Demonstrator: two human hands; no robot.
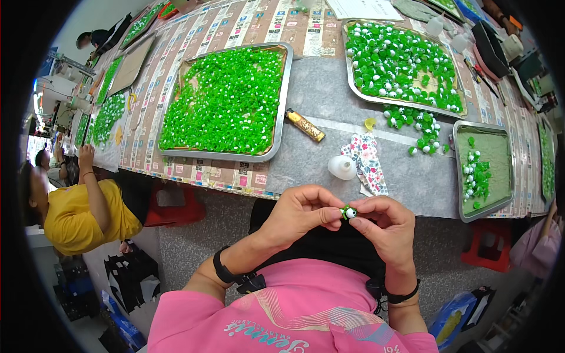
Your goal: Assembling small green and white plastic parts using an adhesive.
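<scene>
My left hand [300, 215] and my right hand [385, 226] meet in front of my chest, just below the table edge. Between their fingertips they pinch one small green piece with a white ball on it [349, 212]. A big metal tray [282, 106] heaped with green pieces [226, 103] lies ahead on the left. A second tray [352, 76] at the upper right holds green pieces with white balls [400, 62]. A smaller tray [512, 176] on the right carries a few more green and white pieces [475, 176].
A white squeeze bottle [341, 167] and a flowered cloth [368, 162] lie near the table edge, a gold wrapped bar [305, 125] behind them. Loose green pieces [418, 126] sit on the grey table. A person in yellow [82, 215] sits left; red stools [176, 206] stand below.
</scene>
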